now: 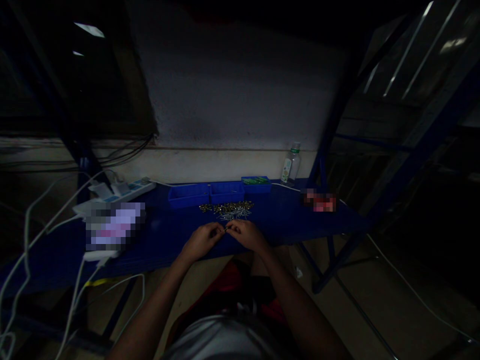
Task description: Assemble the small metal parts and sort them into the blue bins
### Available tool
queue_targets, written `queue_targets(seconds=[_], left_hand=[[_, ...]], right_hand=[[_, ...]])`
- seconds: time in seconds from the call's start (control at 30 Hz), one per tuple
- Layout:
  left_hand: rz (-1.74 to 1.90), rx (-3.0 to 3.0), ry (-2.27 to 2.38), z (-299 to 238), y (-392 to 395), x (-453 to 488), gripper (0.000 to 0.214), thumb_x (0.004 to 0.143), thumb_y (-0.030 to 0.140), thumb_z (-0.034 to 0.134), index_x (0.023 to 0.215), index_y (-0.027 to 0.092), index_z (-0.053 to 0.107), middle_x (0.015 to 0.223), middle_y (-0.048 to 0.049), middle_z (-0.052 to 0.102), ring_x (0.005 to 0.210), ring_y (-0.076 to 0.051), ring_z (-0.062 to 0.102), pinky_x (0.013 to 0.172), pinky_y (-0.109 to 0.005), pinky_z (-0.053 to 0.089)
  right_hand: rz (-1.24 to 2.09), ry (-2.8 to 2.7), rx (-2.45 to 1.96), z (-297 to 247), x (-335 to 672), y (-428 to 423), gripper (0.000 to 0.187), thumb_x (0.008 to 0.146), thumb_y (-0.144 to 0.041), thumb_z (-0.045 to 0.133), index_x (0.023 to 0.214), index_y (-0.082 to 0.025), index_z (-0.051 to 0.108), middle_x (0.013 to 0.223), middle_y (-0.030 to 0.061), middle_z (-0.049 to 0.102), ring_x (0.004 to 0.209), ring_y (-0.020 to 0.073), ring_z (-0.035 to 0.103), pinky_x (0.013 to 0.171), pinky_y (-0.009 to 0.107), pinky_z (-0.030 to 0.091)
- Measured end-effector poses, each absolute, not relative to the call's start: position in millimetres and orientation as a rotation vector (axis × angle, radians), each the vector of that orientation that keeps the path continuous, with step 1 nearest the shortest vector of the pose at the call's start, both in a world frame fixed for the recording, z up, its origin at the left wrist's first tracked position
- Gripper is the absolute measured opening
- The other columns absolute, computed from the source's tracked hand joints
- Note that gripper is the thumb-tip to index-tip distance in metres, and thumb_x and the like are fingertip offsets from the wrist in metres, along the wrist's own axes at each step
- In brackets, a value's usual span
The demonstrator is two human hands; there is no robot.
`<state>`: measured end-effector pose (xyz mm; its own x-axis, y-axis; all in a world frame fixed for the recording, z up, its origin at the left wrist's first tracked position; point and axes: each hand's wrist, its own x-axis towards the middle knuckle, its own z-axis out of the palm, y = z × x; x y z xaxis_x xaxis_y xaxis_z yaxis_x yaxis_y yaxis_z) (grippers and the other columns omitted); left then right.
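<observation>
Over the front of a blue table (165, 235), my left hand (202, 241) and my right hand (245, 234) meet at their fingertips. Both are closed in a pinch on a tiny dark piece (225, 229) between them, too small to name. Just beyond my fingers lies a loose pile of thin silvery pins (236, 214), which look like nails or screws. Behind it spreads a heap of small brass-coloured metal parts (232, 206). The dim light hides their exact shape.
Blue bins (187, 195) line the back, one holding green pieces (255, 181). A clear bottle (291, 165) stands to their right. At left are a power strip (137, 187), white cables (28, 225) and a blurred-out phone-like object (116, 225). A blurred red item (320, 201) lies right.
</observation>
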<state>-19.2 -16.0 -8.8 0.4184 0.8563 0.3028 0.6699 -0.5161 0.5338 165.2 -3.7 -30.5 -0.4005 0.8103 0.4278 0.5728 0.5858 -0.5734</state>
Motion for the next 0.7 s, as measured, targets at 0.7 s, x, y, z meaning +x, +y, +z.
queue_targets(seconds=[0.7], left_hand=[[0.794, 2.407, 1.313, -17.2, -9.7, -22.0, 0.030, 0.087, 0.036, 0.038, 0.091, 0.020, 0.062, 0.091, -0.0048, 0.066, 0.082, -0.018, 0.060, 0.073, -0.024, 0.042]], right_hand=[[0.453, -2.079, -1.099, -30.6, 165.7, -4.3, 0.016, 0.083, -0.028, 0.052, 0.094, -0.021, 0.061, 0.078, -0.0005, 0.064, 0.068, 0.0101, 0.056, 0.063, 0.019, 0.039]])
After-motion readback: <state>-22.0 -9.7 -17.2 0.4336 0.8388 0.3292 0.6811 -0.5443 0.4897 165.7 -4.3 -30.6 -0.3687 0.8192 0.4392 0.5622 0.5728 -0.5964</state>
